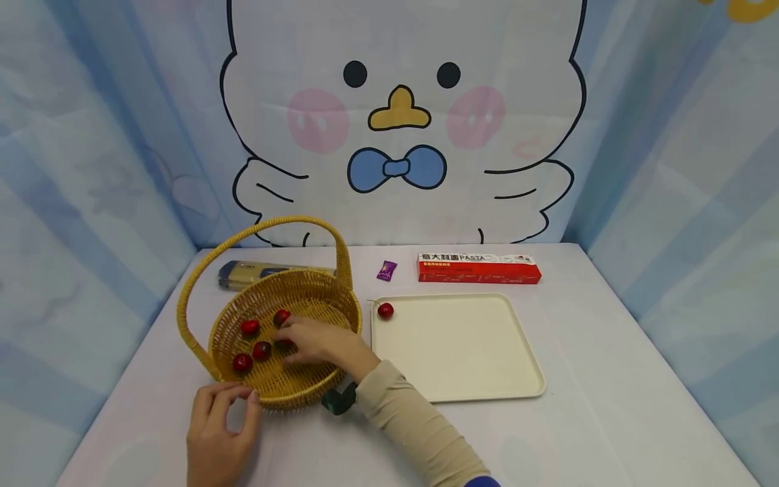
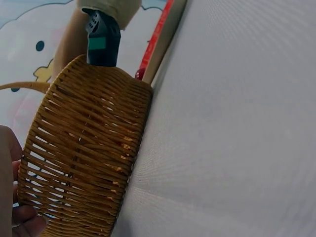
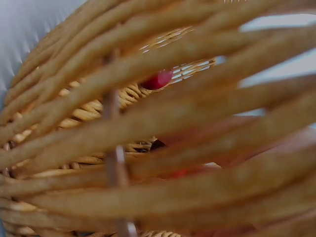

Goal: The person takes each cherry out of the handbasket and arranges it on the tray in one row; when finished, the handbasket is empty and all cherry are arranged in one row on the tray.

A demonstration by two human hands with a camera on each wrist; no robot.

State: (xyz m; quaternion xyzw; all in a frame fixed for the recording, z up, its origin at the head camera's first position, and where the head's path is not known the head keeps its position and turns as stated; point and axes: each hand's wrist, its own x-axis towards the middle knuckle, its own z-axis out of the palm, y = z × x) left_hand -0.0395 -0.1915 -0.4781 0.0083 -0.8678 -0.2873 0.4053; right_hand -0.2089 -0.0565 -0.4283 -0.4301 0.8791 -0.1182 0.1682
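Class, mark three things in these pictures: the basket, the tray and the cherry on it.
Basket (image 2: 89, 143): left wrist view, on its woven outer side.
Tray (image 1: 456, 348): head view, on its bare floor.
Cherry (image 1: 385, 311): head view, middle of its red skin.

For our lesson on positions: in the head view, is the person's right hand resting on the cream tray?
No, the right hand is inside the woven basket, close to the cherries, left of the cream tray.

Shiny red cherries (image 1: 262, 350) loose in yellow wicker basket (image 1: 304, 287)
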